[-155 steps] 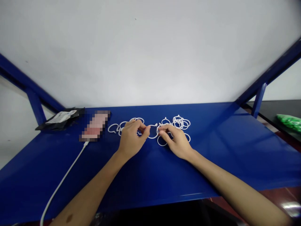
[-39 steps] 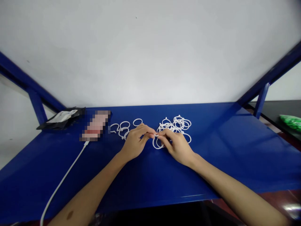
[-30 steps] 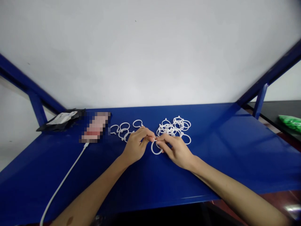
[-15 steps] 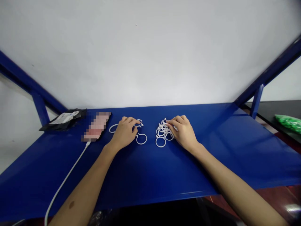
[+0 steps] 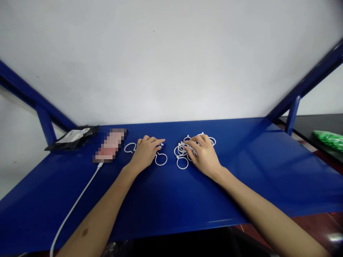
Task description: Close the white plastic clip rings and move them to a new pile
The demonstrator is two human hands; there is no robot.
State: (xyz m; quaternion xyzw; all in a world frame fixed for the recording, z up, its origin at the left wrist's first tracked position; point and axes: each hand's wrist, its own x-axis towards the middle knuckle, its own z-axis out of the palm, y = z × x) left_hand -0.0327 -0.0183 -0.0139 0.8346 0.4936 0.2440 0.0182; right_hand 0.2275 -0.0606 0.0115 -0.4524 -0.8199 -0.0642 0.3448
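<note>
My left hand point(image 5: 146, 153) lies low over the blue shelf, index finger stretched out and fingers apart. Thin white rings with small knobs surround it: one ring point(image 5: 161, 159) shows by the thumb, another ring point(image 5: 130, 147) sticks out at its left, and more is partly hidden under the fingers. My right hand point(image 5: 203, 153) rests spread on a loose pile of the same white rings point(image 5: 182, 149), its fingertips touching them and its palm covering some. At the pile's near edge lies a single ring point(image 5: 182, 163), and one ring point(image 5: 212, 141) pokes out beyond the right fingers.
The blue shelf point(image 5: 171, 200) meets a white wall point(image 5: 171, 71). To the left lie a phone point(image 5: 109, 145) with blurred screen, its white cable point(image 5: 77, 205), and a black packet point(image 5: 72, 137) with a label. A green bag point(image 5: 328, 141) sits on a dark surface at far right.
My left index finger has straightened outward over the rings there. My right fingers have gone from a pinch to spread, and the pile beneath has shifted, with rings showing beyond the hand.
</note>
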